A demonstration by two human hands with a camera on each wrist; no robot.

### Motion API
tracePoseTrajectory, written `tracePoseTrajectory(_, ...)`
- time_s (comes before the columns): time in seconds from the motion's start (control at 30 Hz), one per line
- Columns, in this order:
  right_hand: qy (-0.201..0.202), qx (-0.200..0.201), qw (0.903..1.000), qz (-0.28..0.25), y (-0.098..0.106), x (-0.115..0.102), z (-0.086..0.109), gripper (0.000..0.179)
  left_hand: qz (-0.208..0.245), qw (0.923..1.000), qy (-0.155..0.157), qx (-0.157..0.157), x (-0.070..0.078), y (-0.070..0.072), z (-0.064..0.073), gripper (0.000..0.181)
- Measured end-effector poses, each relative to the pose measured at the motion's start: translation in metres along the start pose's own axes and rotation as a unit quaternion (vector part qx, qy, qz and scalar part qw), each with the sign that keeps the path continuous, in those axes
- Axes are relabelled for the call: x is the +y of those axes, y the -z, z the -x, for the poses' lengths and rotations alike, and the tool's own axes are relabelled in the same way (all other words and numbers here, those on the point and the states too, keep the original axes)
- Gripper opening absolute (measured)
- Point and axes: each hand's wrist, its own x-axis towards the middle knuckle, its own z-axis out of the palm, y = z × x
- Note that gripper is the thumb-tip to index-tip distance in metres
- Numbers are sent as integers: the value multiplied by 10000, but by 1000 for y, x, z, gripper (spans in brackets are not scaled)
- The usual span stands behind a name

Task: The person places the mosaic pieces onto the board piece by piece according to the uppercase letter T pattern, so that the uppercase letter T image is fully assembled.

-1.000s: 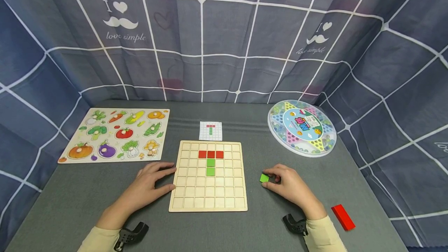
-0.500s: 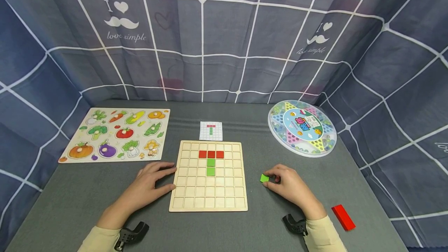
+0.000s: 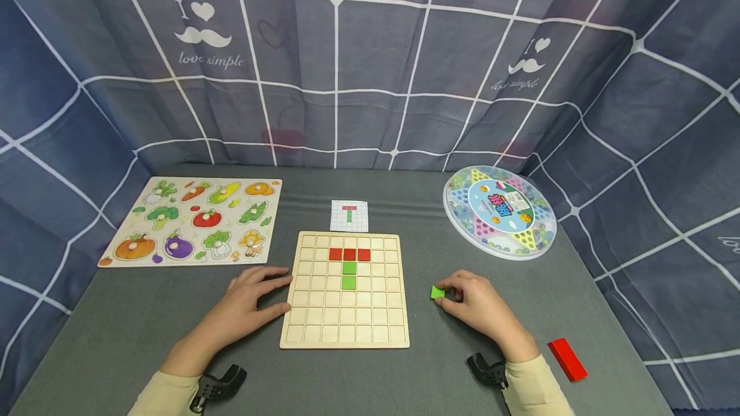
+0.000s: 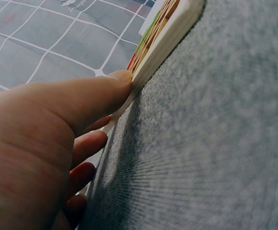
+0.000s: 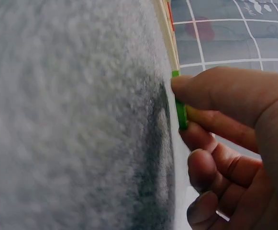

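A wooden grid board point(image 3: 324, 332) lies in the middle of the table. Three red squares point(image 3: 349, 254) form a row on it, with two green squares point(image 3: 349, 275) in a column below the middle one. At the board's left edge rests my left hand point(image 3: 245, 303), thumb and fingertips touching the side, fingers relaxed; the left wrist view shows the thumb tip point(image 4: 119, 79) against the rim. To the right of the board, my right hand point(image 3: 476, 303) pinches a green square tile point(image 3: 437, 293) between thumb and fingers. In the right wrist view this green tile point(image 5: 181, 114) stands out between the fingertips.
A small pattern card point(image 3: 349, 216) lies just behind the board. A vegetable peg puzzle point(image 3: 191, 242) is at the back left and a round Chinese checkers board point(image 3: 500, 210) at the back right. Near my right forearm lies a red bar point(image 3: 568, 359). A checked curtain point(image 3: 370, 63) surrounds the table.
Both hands hold nearly the same positions, the right one still pinching the green tile. The whole head view has shifted very slightly.
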Motion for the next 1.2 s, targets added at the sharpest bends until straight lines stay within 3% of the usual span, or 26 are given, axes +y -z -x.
tracePoseTrajectory(0.23, 147, 9, 9999, 21, 2, -6, -7, 21, -70, 10000, -13, 16, -1, 1, -1, 54)
tracePoseTrajectory(0.63, 630, -407, 9972, 43, 0, -34, -34, 21, 12, 10000, -7, -30, -1, 0, -1, 54)
tracePoseTrajectory(1.2, 1485, -932, 9845, -74, -33, -96, -72, 24, 16, 10000, 20, -19, 1, 0, 1, 54)
